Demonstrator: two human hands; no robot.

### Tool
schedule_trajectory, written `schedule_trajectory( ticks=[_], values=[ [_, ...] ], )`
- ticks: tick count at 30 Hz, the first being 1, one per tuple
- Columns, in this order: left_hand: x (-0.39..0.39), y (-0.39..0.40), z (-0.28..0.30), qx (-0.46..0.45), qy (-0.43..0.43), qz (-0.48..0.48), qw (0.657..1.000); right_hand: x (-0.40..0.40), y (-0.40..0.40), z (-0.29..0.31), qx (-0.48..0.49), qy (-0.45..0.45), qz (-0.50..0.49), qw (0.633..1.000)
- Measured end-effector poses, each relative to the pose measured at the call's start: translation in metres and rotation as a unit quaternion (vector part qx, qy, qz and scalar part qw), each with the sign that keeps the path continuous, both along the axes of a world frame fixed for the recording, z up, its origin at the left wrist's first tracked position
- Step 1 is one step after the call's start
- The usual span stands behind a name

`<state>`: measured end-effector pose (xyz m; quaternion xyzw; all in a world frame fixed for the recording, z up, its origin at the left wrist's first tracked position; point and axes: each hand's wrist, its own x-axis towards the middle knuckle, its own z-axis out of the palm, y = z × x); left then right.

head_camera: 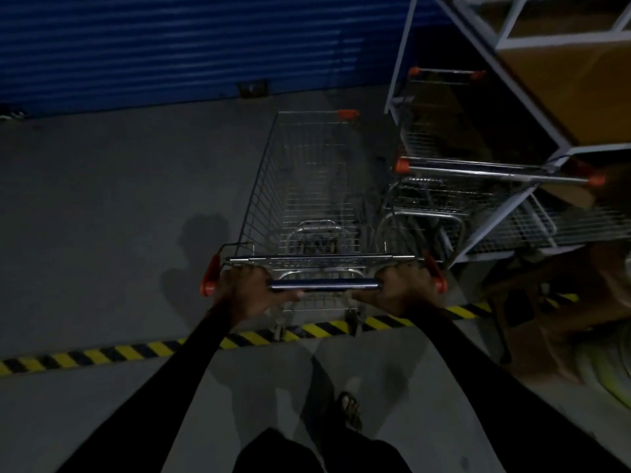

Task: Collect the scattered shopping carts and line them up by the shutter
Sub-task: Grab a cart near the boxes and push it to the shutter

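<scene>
A wire shopping cart [307,186] with orange corner caps stands in front of me, its nose pointing at the blue shutter [170,46]. My left hand [247,290] grips the left end of its chrome handle bar [324,285]. My right hand [404,291] grips the right end. A second cart [478,172] with an orange-capped handle is parked just to the right, partly under a metal rack. Its nose is also toward the shutter.
A grey metal rack [532,107] holding cardboard boxes stands at the right. A yellow-and-black hazard stripe [136,351] crosses the floor under the cart's rear wheels. Open concrete floor [119,199] lies to the left. My sandalled foot [348,409] shows below.
</scene>
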<state>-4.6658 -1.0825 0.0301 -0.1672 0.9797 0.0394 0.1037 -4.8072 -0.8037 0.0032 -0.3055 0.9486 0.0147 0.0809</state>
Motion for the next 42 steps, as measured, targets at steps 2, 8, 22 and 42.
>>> schedule_trajectory(
  ticks=[2, 8, 22, 42],
  values=[
    [-0.029, -0.004, 0.002, -0.010, 0.001, 0.003, 1.000, -0.031, -0.006, 0.001, -0.006, -0.002, 0.013, 1.000],
    [-0.107, -0.019, 0.002, 0.010, 0.011, 0.017, 1.000, -0.116, -0.025, 0.003, -0.016, -0.002, 0.031, 0.999],
    [-0.182, -0.074, -0.038, -0.034, 0.055, -0.030, 0.997, -0.192, -0.056, -0.008, 0.021, 0.053, 0.037, 0.998],
    [-0.177, -0.060, -0.043, 0.020, 0.205, -0.072, 0.976, -0.161, -0.046, -0.011, -0.132, 0.046, -0.017, 0.990]
  ],
)
